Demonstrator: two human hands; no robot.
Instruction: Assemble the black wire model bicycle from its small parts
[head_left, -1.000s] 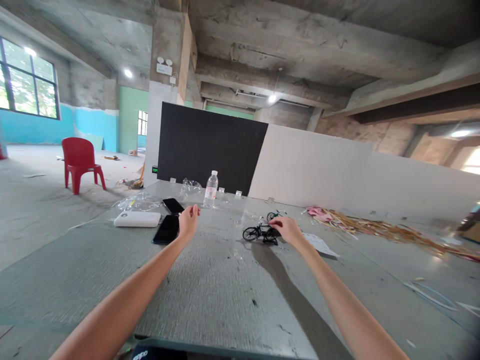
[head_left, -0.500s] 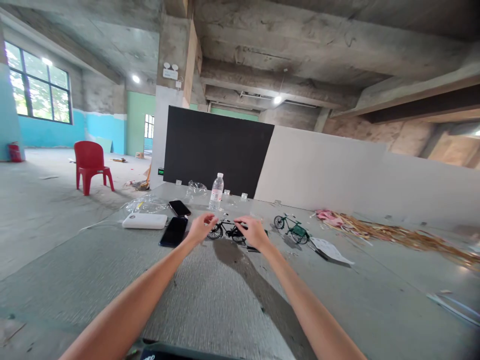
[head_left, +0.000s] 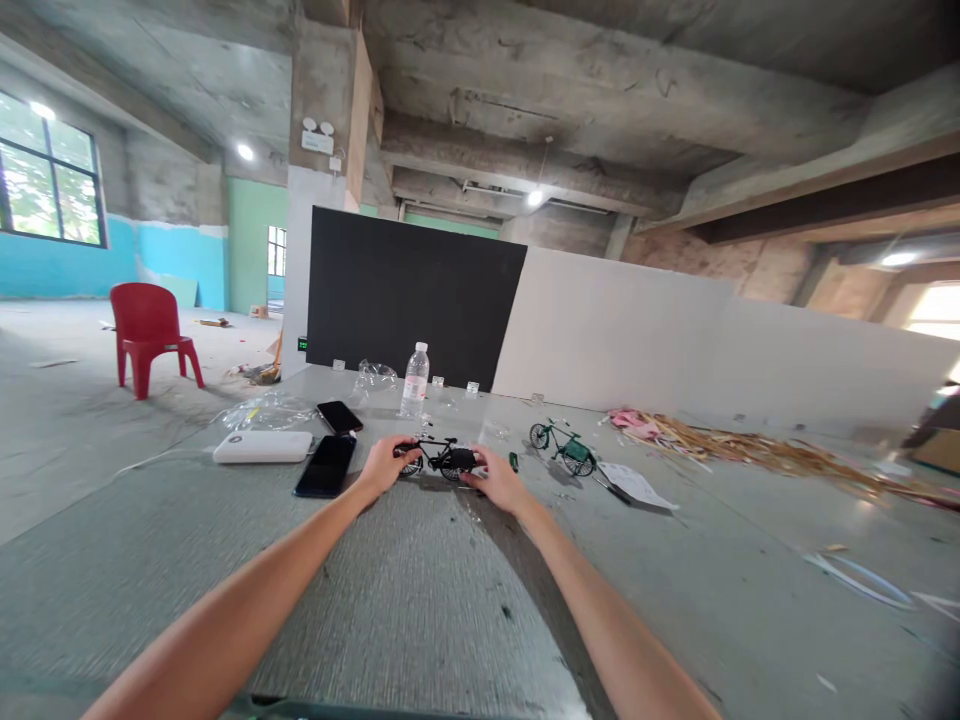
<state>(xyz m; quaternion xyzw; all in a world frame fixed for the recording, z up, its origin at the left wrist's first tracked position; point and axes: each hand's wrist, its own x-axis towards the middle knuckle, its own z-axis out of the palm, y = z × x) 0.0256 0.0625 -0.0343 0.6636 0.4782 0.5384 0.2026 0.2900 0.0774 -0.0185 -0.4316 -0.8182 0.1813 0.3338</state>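
A small black model bicycle [head_left: 433,456] stands upright on the grey table, between my two hands. My left hand [head_left: 384,465] pinches its front end, fingertips near the handlebar and front wheel. At the other end, a boxy black saddlebag [head_left: 463,458] sits over the rear wheel. The thumb and fingers of my right hand [head_left: 499,480] close on the outer edge of that saddlebag and partly hide it. A small dark green piece [head_left: 514,461] lies just beyond my right hand. Farther right stands a green model bicycle [head_left: 562,447] with a green saddlebag.
Left of my hands lie two phones [head_left: 326,466] and a white power bank [head_left: 262,447] with a cable. A water bottle [head_left: 415,380] stands behind the black bicycle. A paper sheet [head_left: 637,486] and wood strips [head_left: 750,446] lie to the right. Partition panels [head_left: 416,298] rise behind.
Both hands have come lower around the black bicycle. The black saddlebag now shows at its rear wheel, with my right fingers on it. The view has turned slightly right.
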